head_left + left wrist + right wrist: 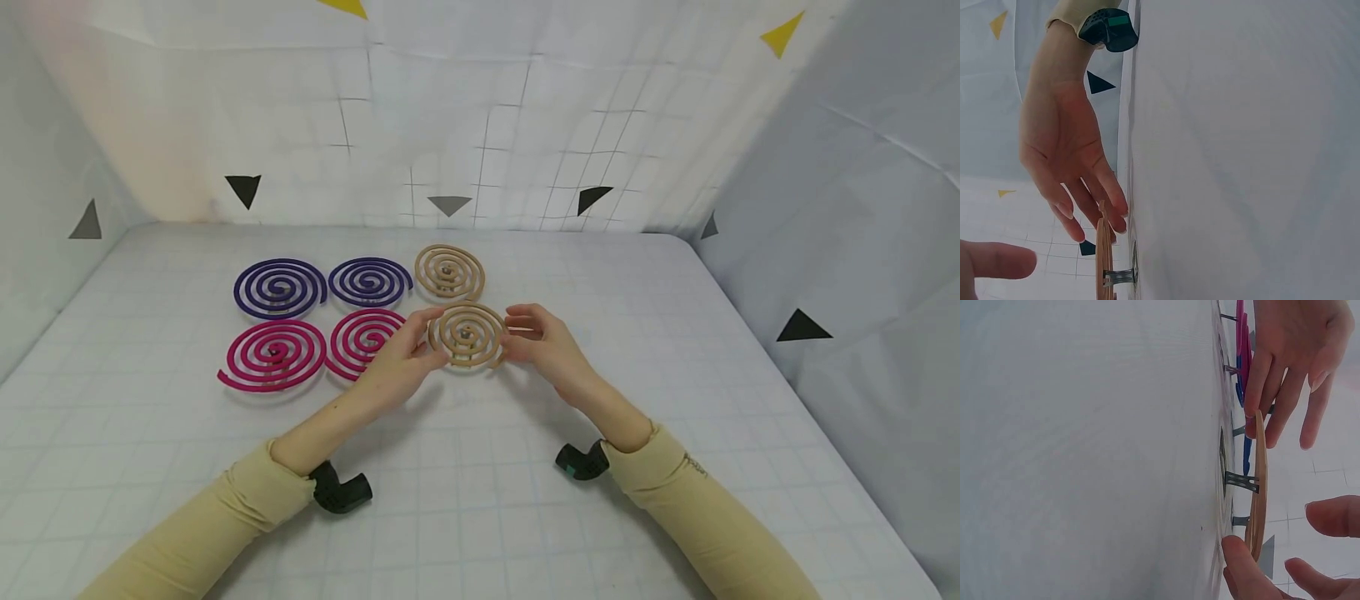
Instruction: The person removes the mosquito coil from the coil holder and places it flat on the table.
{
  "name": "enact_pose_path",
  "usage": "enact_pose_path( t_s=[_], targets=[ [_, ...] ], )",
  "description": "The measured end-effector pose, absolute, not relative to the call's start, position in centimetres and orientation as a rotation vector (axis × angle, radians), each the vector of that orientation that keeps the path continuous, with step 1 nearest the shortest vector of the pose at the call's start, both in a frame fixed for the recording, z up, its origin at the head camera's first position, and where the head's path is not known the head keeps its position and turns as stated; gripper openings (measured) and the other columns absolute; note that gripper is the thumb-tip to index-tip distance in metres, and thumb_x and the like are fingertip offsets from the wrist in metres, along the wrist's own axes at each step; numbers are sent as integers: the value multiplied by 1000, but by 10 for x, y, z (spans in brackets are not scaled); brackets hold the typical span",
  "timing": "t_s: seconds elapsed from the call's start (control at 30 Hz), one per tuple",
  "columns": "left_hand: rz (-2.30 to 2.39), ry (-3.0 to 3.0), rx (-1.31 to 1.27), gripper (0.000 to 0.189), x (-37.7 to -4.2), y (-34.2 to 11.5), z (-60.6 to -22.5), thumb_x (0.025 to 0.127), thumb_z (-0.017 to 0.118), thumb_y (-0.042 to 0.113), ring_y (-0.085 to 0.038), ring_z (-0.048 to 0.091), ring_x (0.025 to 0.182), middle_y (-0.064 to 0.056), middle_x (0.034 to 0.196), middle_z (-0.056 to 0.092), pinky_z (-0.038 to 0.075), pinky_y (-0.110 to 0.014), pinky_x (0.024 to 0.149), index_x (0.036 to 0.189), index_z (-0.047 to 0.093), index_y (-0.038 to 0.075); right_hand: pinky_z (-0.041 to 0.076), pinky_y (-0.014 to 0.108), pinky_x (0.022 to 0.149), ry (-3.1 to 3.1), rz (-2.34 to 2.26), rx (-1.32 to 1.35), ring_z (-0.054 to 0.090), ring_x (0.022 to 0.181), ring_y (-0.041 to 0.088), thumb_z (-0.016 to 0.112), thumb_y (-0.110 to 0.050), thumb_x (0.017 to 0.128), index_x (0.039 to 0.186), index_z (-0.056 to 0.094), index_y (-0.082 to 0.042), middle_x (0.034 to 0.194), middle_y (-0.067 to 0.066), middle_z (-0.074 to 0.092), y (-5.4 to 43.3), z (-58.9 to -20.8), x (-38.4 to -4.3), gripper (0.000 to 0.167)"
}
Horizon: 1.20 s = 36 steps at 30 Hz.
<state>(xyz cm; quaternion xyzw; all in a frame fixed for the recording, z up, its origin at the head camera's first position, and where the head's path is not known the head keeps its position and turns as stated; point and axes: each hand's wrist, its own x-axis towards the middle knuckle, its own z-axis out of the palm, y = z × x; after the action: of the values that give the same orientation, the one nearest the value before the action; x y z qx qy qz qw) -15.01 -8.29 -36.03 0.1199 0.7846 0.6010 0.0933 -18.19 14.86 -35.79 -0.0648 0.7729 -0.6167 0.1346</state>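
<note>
A tan mosquito coil (467,343) stands raised on a small metal stand (1242,481) near the middle of the table, level and just above the surface. My left hand (397,367) is at its left side, the fingers (1277,403) fairly straight and right at the rim, with the thumb apart. At the right rim is my right hand (555,350), its fingers (1088,203) extended and loosely spread. Neither hand closes round the coil. Behind it stands a second tan coil (450,293).
Left of the hands, two purple coils (281,317) form the back row and two pink coils (276,388) the front row; my left hand partly covers the nearer pink one. A white gridded sheet covers the table (465,500). White sheet walls (285,100) enclose it.
</note>
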Motion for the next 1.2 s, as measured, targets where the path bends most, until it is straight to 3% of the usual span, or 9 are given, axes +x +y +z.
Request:
enact_pose_path(
  t_s=[0.2,0.5,0.77,1.2],
  targets=[
    [1847,2264,367,62,-151,-82,-362,93,51,-1,-31,25,151,-23,160,30,20,-46,123,150,28,-4,56,41,95,2207,-1816,-180,53,130,37,60,-2,95,144,39,5,144,24,48,149,-358,-182,54],
    [1830,2231,302,65,-150,-80,-361,94,52,1,-27,19,153,-19,163,24,24,-42,122,153,24,-1,54,40,97,2208,-1813,-194,51,133,36,60,-1,95,145,39,4,146,23,47,149,-359,-182,54],
    [1872,2224,344,63,-150,-81,-361,94,52,-1,-28,17,153,-23,162,26,21,-42,123,151,25,-6,43,47,109,2256,-1779,-195,49,136,33,64,0,92,143,42,2,146,20,50,149,-358,-183,56],
    [1916,2186,318,62,-149,-81,-359,95,53,-1,-29,20,152,-22,161,28,22,-42,122,150,26,-6,43,46,110,2287,-1788,-192,49,135,33,65,0,92,142,43,4,144,21,51,149,-358,-185,55]
  ],
)
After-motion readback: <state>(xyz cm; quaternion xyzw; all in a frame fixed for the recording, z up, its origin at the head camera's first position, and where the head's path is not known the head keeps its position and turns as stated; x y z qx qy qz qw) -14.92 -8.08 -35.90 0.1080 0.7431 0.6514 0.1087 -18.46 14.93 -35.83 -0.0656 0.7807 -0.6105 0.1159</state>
